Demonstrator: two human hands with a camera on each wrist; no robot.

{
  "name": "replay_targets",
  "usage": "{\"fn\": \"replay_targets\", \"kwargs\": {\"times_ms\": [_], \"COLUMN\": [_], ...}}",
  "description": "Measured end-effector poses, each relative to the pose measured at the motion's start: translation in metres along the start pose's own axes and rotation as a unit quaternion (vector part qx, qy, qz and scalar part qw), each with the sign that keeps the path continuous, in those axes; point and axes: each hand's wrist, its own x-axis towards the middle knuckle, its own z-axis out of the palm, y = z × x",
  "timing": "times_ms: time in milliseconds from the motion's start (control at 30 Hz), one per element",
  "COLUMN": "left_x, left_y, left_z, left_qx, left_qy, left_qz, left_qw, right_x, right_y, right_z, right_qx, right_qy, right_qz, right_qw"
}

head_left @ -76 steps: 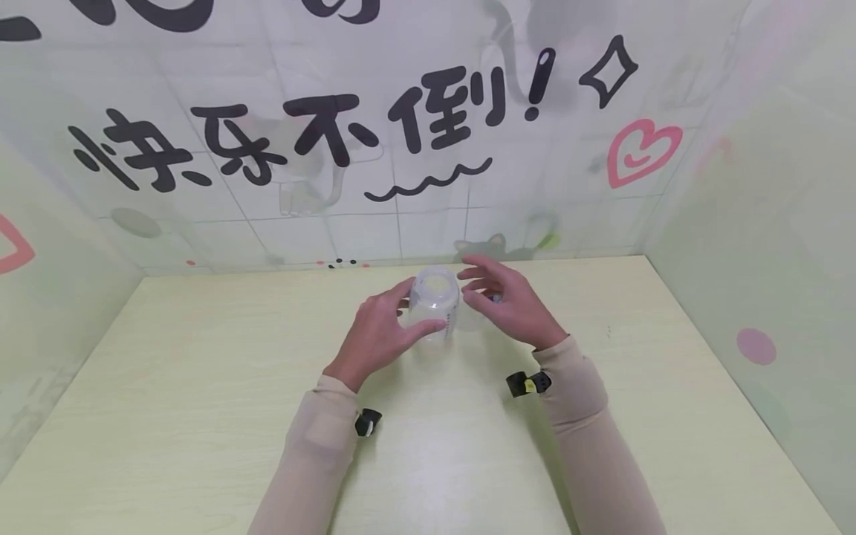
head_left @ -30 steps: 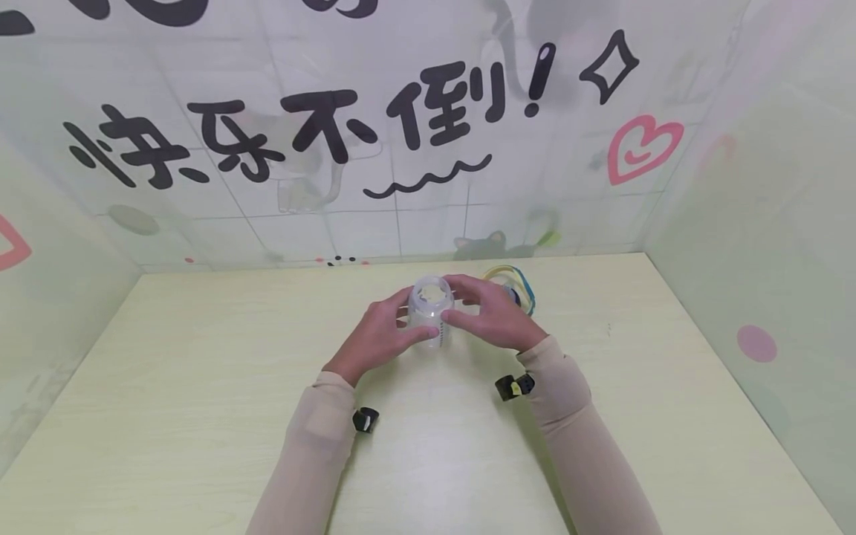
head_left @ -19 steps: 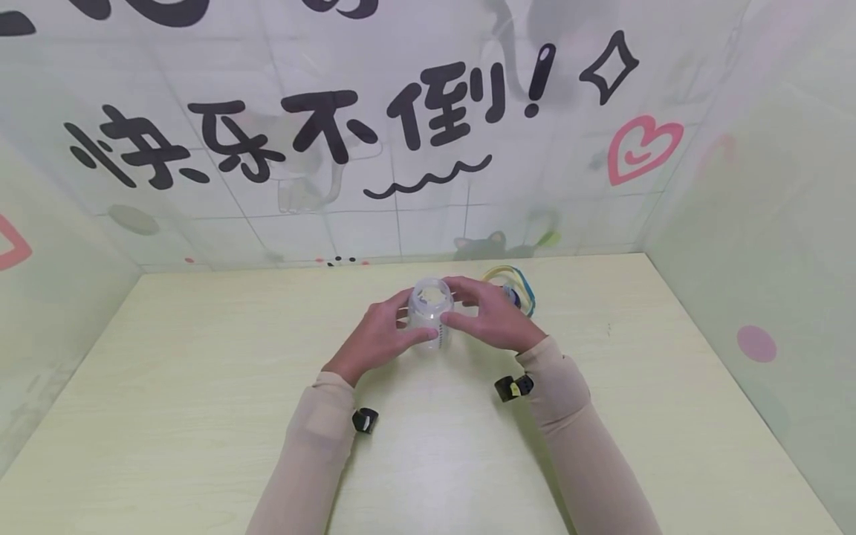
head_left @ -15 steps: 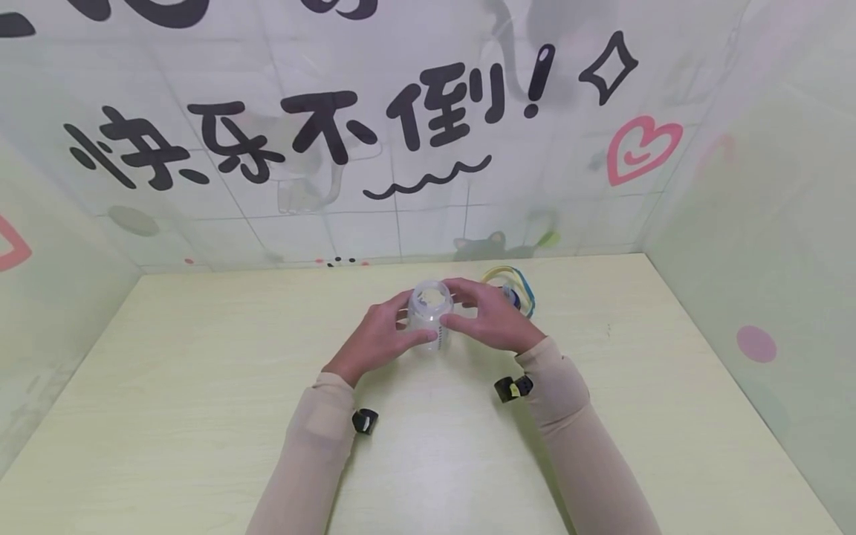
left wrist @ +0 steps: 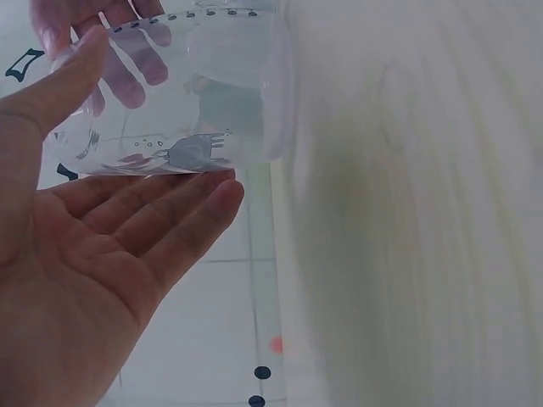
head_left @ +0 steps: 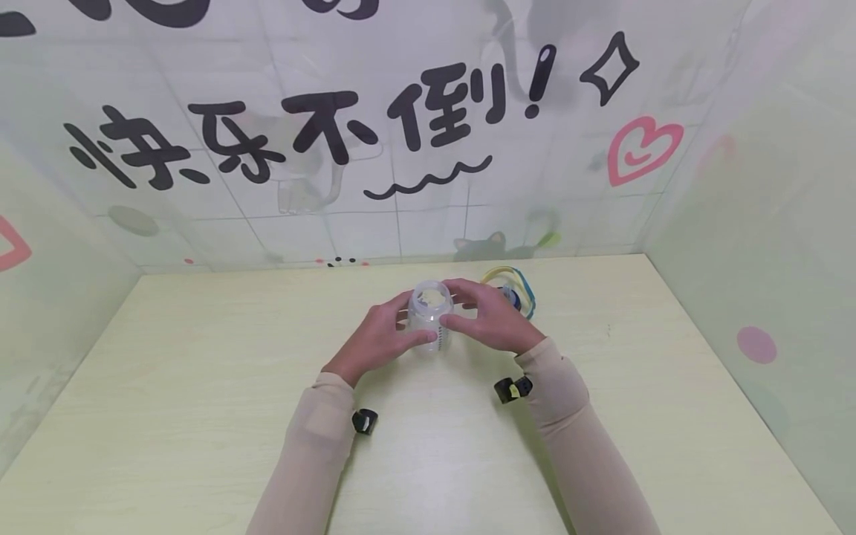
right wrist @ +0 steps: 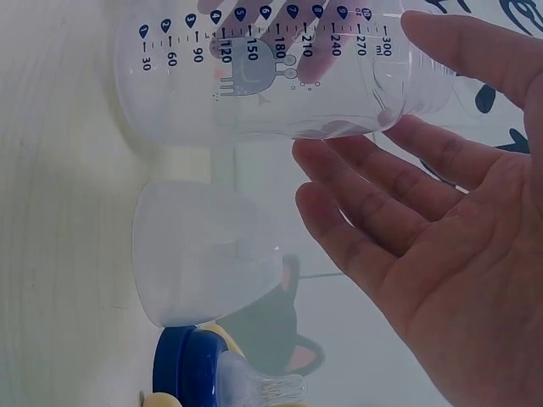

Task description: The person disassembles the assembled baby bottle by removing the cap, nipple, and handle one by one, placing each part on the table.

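A clear baby bottle [head_left: 428, 316] stands upright on the table with its mouth uncovered; a dark millilitre scale [right wrist: 263, 38] runs up its side. My left hand [head_left: 374, 338] holds it from the left, thumb at the front and fingers round the far side. From the right my right hand [head_left: 491, 318] holds it, thumb near the shoulder and fingers behind. In the left wrist view the bottle [left wrist: 178, 110] lies between thumb and spread fingers. Just right of my right hand is a blue collar with a clear teat [right wrist: 199, 369], partly hidden in the head view.
A translucent dome cap [right wrist: 204, 254] stands between bottle and collar. Yellow and blue handles [head_left: 528, 290] loop around the collar. The pale wooden table [head_left: 200, 386] meets a printed back wall [head_left: 301, 238] close behind the bottle, with side walls left and right.
My right hand has come left from beside the teat collar onto the bottle, uncovering the collar and handles. The bottle sits slightly nearer me. Over the last half second almost nothing moves.
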Motion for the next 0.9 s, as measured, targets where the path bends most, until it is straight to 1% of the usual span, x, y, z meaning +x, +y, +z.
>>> {"fn": "replay_targets", "kwargs": {"times_ms": [367, 567, 667, 767, 833, 900], "left_x": [0.0, -0.001, -0.002, -0.004, -0.005, -0.005], "left_y": [-0.001, -0.003, -0.003, -0.005, -0.005, -0.005], "left_z": [0.0, -0.004, -0.009, -0.014, -0.018, -0.021], "left_qx": [0.013, 0.028, 0.039, 0.061, 0.082, 0.113], "left_qy": [-0.004, -0.009, -0.021, -0.026, -0.016, 0.011], "left_qz": [-0.009, -0.01, -0.012, -0.009, -0.003, -0.006], "left_qw": [0.9999, 0.9995, 0.9989, 0.9978, 0.9965, 0.9936], "right_x": [-0.001, 0.002, 0.001, -0.002, -0.003, -0.005], "right_y": [-0.001, 0.001, 0.002, 0.002, 0.004, 0.006], "right_z": [0.001, 0.001, -0.001, -0.005, -0.007, -0.01], "right_qx": [0.001, 0.006, 0.004, -0.014, -0.041, -0.076], "right_qy": [0.001, 0.006, 0.028, 0.066, 0.088, 0.102], "right_qz": [0.002, -0.006, -0.007, 0.01, 0.021, 0.031], "right_qw": [1.0, 1.0, 0.9996, 0.9976, 0.9951, 0.9913]}}
